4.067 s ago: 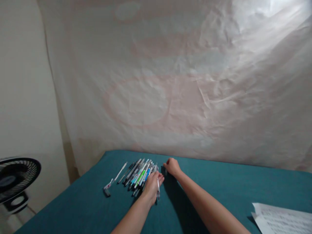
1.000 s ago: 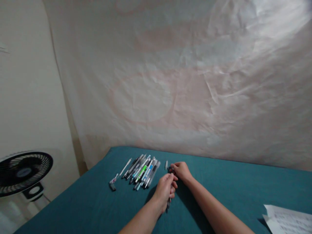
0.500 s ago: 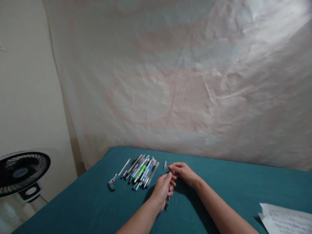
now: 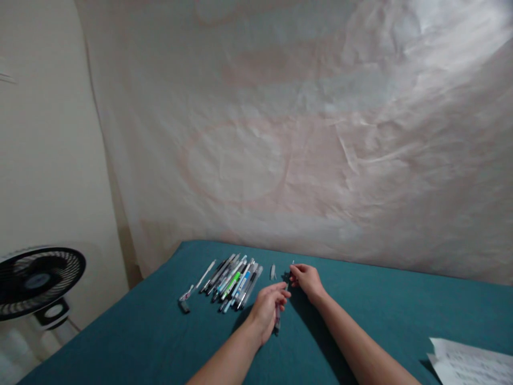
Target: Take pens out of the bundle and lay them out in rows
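A row of several pens (image 4: 234, 280) lies on the teal table (image 4: 360, 305). My left hand (image 4: 266, 310) is closed round a pen barrel (image 4: 277, 318) just right of the row. My right hand (image 4: 306, 279) pinches a thin small part (image 4: 292, 266) pulled away from that barrel, a little farther back. A small clear cap (image 4: 272, 271) lies between the row and my right hand. A white pen (image 4: 206, 274) and a small dark piece (image 4: 184, 306) lie left of the row.
A black fan (image 4: 36, 280) stands off the table's left edge. Printed paper sheets (image 4: 473, 361) lie at the near right corner. A wrinkled pale sheet (image 4: 300, 133) hangs behind the table.
My hands were together on one pen; now my right hand has drawn back and right with a thin part, while my left hand keeps the barrel.
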`<action>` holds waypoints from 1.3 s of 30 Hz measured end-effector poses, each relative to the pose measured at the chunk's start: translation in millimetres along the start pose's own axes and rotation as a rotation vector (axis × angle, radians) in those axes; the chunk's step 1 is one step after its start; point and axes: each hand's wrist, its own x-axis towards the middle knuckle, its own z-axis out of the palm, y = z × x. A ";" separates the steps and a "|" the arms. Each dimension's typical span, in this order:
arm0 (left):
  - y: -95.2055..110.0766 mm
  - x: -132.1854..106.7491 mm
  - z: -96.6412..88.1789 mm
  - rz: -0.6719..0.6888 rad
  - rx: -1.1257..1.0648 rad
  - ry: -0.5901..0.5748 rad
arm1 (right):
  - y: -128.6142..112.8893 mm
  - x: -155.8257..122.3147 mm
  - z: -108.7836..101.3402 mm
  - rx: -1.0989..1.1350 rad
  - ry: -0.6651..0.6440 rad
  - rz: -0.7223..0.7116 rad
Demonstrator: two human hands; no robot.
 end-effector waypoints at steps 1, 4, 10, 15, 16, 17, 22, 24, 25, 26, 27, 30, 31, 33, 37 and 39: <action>0.6 2.4 -2.5 0.022 0.002 0.026 | 0.2 0.0 2.8 -0.049 -0.005 -0.010; -0.3 10.4 -9.9 0.082 0.029 0.112 | -0.8 -0.9 9.6 -0.195 -0.030 -0.047; -8.5 20.9 -15.6 0.185 0.132 0.184 | -4.9 -7.4 15.3 -0.454 -0.066 -0.132; -12.7 26.9 -21.0 0.290 0.275 0.184 | -6.1 -11.4 16.2 -0.593 -0.063 -0.162; -13.1 28.0 -22.7 0.313 0.311 0.189 | -6.4 -12.3 16.3 -0.613 -0.060 -0.169; -13.2 29.0 -24.4 0.337 0.348 0.198 | -6.9 -13.4 16.4 -0.630 -0.058 -0.175; -7.8 27.9 -28.8 0.471 0.574 0.285 | -10.2 -20.3 17.0 -0.687 -0.055 -0.211; -4.1 24.8 -28.1 0.523 0.669 0.322 | -11.6 -22.3 17.3 -0.699 -0.055 -0.221; -2.5 23.1 -27.6 0.544 0.714 0.336 | -12.2 -23.1 17.5 -0.705 -0.054 -0.225; -1.4 21.6 -27.0 0.560 0.757 0.347 | -12.7 -23.8 17.7 -0.709 -0.054 -0.229; -0.8 20.4 -26.6 0.570 0.800 0.353 | -13.1 -24.3 17.8 -0.713 -0.055 -0.231; -1.2 19.1 -26.3 0.581 0.916 0.357 | -14.0 -25.5 17.9 -0.719 -0.061 -0.235; -1.8 19.2 -26.4 0.580 0.950 0.356 | -14.2 -25.8 17.9 -0.720 -0.063 -0.235; -2.8 19.8 -26.5 0.572 1.010 0.355 | -14.5 -26.4 17.8 -0.721 -0.065 -0.234; -1.8 19.1 -25.9 0.542 1.106 0.330 | -15.2 -27.1 17.5 -0.719 -0.067 -0.235; 0.9 17.3 -26.0 0.520 1.147 0.315 | -15.5 -27.2 17.2 -0.716 -0.070 -0.236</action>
